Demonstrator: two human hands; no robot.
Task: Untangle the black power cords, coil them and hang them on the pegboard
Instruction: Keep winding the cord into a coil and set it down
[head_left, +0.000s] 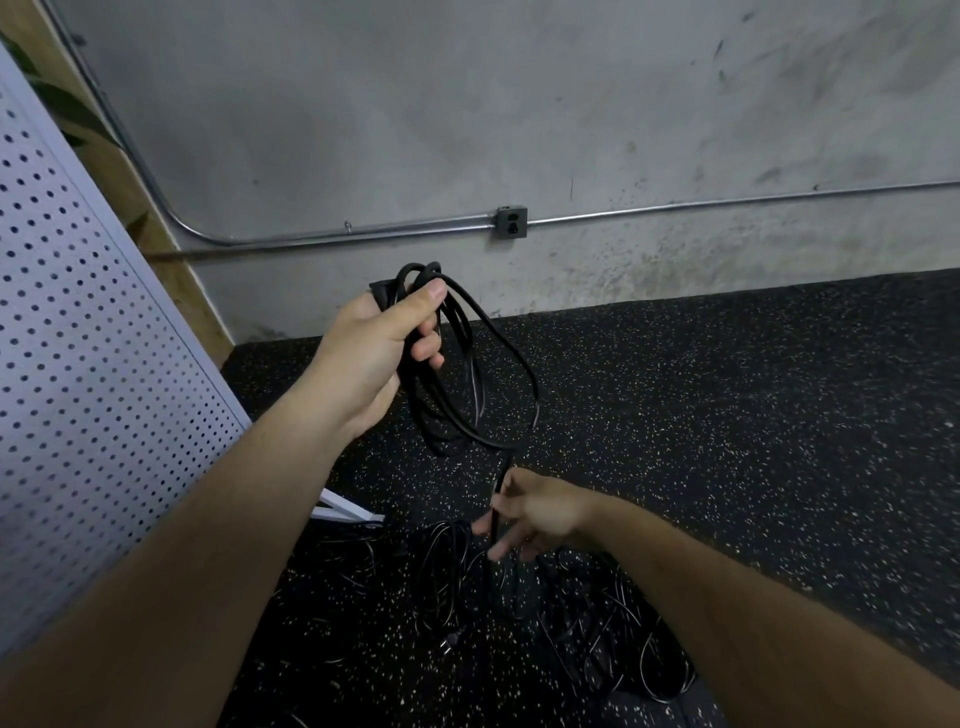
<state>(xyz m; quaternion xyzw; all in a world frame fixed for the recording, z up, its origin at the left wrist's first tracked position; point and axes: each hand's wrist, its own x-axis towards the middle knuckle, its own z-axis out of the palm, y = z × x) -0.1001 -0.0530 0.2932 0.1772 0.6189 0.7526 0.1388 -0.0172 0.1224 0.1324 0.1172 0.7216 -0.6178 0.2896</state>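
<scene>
At centre frame, the left hand (374, 353) grips a coil of black power cord (467, 374), fingers and thumb wrapped tight around its top. Just below, the right hand (540, 512), slightly blurred, curls its fingers around the strand (501, 483) trailing from the coil toward tangled cords (597, 623) on the speckled floor (727, 389). The pegboard (78, 338) stands at left.

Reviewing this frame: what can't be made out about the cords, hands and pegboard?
Head view, cord pile: black on the dark speckled floor; cord count and knots unreadable.
Head view, right hand: motion-blurred; whether it pinches the strand is unclear.
Head view, coil gripped by the left hand: loops overlap; count unclear.
Head view, pegboard: cut off by the left edge; no hooks in view.
</scene>
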